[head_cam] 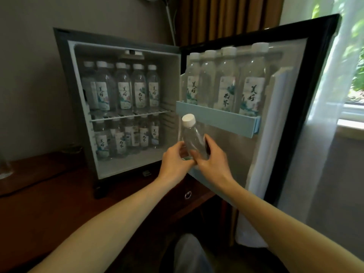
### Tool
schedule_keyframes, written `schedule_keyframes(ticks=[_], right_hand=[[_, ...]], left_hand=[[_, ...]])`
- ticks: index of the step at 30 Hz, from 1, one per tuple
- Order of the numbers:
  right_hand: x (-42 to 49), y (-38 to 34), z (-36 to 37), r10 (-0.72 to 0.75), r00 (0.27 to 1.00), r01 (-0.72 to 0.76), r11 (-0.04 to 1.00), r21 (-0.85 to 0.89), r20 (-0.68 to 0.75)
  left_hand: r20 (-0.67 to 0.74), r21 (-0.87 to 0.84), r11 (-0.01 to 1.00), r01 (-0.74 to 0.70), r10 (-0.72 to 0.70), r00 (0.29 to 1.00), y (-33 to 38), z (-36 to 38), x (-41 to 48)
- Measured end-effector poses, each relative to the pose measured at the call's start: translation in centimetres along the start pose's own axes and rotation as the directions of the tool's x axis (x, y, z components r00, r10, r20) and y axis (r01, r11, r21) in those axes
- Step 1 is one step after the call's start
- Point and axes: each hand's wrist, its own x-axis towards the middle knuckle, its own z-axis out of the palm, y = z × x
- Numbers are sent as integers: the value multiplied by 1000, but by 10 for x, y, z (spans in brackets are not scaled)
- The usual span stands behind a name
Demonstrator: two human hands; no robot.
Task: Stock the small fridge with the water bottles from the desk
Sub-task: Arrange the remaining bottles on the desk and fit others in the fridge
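With left hand (175,160) and right hand (211,161) both curled round the tilted clear plastic white-capped water bottle (192,137) just below the full pale-blue door shelf (216,119) of the open black fridge (63,85), it should be straightened before being set down.

Grey wall (29,75): far left of the grip. Brown striped curtain (226,18): above and behind it, with a thin white pole (170,18) at its left edge. Sheer white curtain (334,134) and window (354,113): well to the right. Metal ring pull (188,194): just below the grip.
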Motion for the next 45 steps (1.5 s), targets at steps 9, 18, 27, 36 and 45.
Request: schedule_keyframes(ticks=[9, 18, 27, 36, 45], right_hand=[[12, 23, -9, 99, 991, -97, 995, -23, 89], [33, 28, -8, 346, 937, -327, 918, -223, 47], [23, 15, -4, 276, 958, -284, 859, -427, -81], [4, -30, 64, -160, 987, 157, 887, -434, 31], [8, -97, 219, -284, 897, 329, 941, -83, 340]], left_hand=[[4, 88, 995, 37, -38, 999, -18, 27, 0], [-68, 232, 972, 26, -11, 998, -23, 37, 10], [-127, 176, 982, 70, -48, 991, -31, 32, 10], [-198, 108, 991, 82, -60, 978, -45, -54, 5], [-662, 92, 958, 272, -145, 736, -94, -235, -56]])
